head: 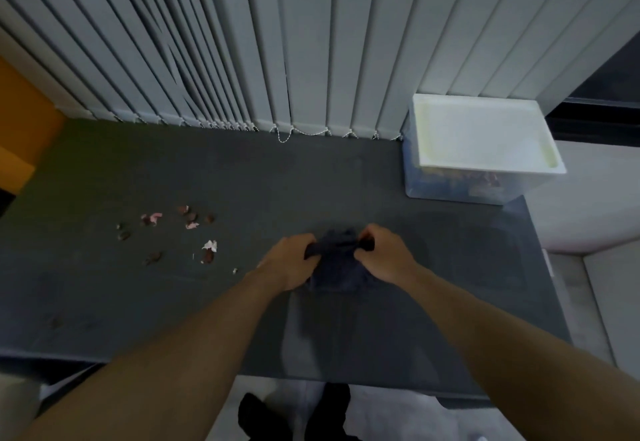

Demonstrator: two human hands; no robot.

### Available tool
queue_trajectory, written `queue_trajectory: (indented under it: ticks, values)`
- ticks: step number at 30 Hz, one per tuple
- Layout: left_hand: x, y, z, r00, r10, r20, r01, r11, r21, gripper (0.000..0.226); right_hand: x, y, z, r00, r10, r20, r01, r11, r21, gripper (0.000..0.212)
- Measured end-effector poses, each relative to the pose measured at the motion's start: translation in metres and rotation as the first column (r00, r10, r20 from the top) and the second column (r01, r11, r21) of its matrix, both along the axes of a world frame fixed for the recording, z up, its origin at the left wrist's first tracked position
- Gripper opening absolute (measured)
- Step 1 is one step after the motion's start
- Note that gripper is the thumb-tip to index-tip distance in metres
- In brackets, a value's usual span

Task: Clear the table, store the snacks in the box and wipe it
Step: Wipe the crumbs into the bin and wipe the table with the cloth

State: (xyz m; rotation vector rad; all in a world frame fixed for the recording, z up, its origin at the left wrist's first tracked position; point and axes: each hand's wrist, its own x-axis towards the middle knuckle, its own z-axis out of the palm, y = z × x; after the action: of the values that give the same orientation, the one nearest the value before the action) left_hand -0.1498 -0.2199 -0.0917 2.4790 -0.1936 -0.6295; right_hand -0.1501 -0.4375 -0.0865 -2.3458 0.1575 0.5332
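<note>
A dark blue cloth [337,264] lies bunched on the dark grey table [242,177] near its middle front. My left hand [289,260] grips the cloth's left side and my right hand [382,253] grips its right side, both with fingers closed on the fabric. A clear plastic box [460,184] with a white lid [481,132] stands at the table's back right, with colourful snack packets showing through its wall. Several small brown crumbs and pink and white scraps [188,218] lie scattered on the table to the left of my hands.
Grey vertical blinds [277,42] with a bead chain hang along the table's back edge. An orange surface [20,128] is at the far left. A pale seat or ledge [588,205] lies to the right of the table. My dark-clothed legs [332,413] show below the front edge.
</note>
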Motion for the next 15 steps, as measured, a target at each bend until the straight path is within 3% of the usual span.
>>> queue_trajectory:
  ticks: [4,6,8,11,13,15]
  values:
    - [0.006,-0.013,-0.005,0.973,0.083,0.216,-0.119,0.980,0.158,0.044,0.004,-0.003,-0.011,0.985,0.078,0.156,-0.055,0.987,-0.150,0.055]
    - [0.006,-0.015,-0.004,0.957,0.016,0.290,-0.068,0.983,0.170,0.049,0.002,-0.003,-0.014,0.958,0.215,0.188,-0.174,0.961,-0.213,0.064]
    - [0.003,-0.013,-0.009,0.960,-0.159,0.231,0.125,0.980,0.156,0.052,-0.004,0.000,-0.020,0.908,0.406,0.102,-0.376,0.898,-0.230,0.072]
    - [-0.008,-0.009,-0.022,0.922,-0.387,-0.001,0.371,0.884,0.285,0.068,-0.017,0.008,-0.033,0.810,0.573,-0.123,-0.577,0.744,-0.337,0.091]
    - [-0.015,-0.006,-0.031,0.914,-0.404,-0.040,0.392,0.853,0.345,0.072,-0.022,0.012,-0.040,0.806,0.581,-0.113,-0.572,0.714,-0.405,0.088]
    - [-0.015,-0.002,-0.035,0.918,-0.396,0.014,0.363,0.855,0.370,0.070,-0.023,0.015,-0.046,0.820,0.572,-0.011,-0.527,0.748,-0.402,0.073]
